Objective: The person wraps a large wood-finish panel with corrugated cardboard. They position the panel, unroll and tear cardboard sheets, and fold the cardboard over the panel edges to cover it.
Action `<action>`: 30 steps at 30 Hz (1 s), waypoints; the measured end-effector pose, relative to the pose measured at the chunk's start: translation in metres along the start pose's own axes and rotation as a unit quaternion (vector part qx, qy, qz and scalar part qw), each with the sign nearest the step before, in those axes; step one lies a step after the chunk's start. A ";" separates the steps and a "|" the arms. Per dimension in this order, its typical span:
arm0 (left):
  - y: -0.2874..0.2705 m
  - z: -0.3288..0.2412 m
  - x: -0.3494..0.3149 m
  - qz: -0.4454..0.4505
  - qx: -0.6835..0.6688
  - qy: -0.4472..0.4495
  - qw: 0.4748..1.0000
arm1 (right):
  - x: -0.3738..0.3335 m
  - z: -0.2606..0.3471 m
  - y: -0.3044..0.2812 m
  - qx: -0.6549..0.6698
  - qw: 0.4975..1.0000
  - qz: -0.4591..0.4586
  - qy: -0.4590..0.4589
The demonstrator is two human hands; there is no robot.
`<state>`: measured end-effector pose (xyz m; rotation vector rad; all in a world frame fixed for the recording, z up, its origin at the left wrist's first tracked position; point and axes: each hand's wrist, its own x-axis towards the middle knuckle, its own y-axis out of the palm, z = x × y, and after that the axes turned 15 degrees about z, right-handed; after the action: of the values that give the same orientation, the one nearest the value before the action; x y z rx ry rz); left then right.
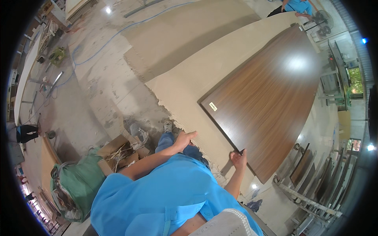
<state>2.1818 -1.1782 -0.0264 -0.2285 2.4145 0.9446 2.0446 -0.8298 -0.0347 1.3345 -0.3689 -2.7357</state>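
Observation:
A dark brown wood-grain panel (271,94) lies on a large tan cardboard sheet (177,84) that has a ragged near edge. My left hand (185,141) is at that torn edge, thumb on top and the other fingers hidden beneath, closed on the sheet. With its thumb on the upper face, my right hand (238,159) grips the panel by its near end. A small pale label (213,106) sits at the panel's near left corner. At the far end, a co-worker in a blue shirt (298,6) has a hand by the cardboard.
Another cardboard sheet (189,39) lies on the floor beyond. To my left are an open carton of scraps (118,153) and a bulging green sack (76,181). A rack of upright boards (315,185) stands at right, near a fan (322,21). A blue hose (102,47) crosses the floor.

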 end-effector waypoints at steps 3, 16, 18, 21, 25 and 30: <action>0.000 -0.003 -0.001 0.017 -0.010 -0.015 1.000 | -0.036 0.040 0.034 -0.350 0.928 -0.071 0.106; -0.036 0.037 0.028 0.076 0.305 0.081 0.946 | -0.018 -0.064 0.446 -0.906 0.332 0.129 -0.230; -0.043 0.038 0.027 0.071 0.266 0.085 0.957 | -0.007 -0.057 0.449 -0.878 0.364 0.165 -0.263; -0.056 0.017 0.018 0.214 0.244 -0.063 0.944 | -0.007 -0.038 0.433 -0.853 0.416 0.177 -0.262; -0.096 -0.073 0.021 0.145 0.492 -0.142 0.846 | -0.033 -0.026 0.401 -0.808 0.490 0.150 -0.292; -0.133 -0.241 0.073 0.113 -0.022 -0.008 0.993 | -0.054 -0.043 0.373 -0.744 0.561 0.138 -0.335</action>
<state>2.0648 -1.4359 0.0052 0.0394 2.4426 1.0951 2.0980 -1.1899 0.0735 -0.2488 1.3055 -1.8251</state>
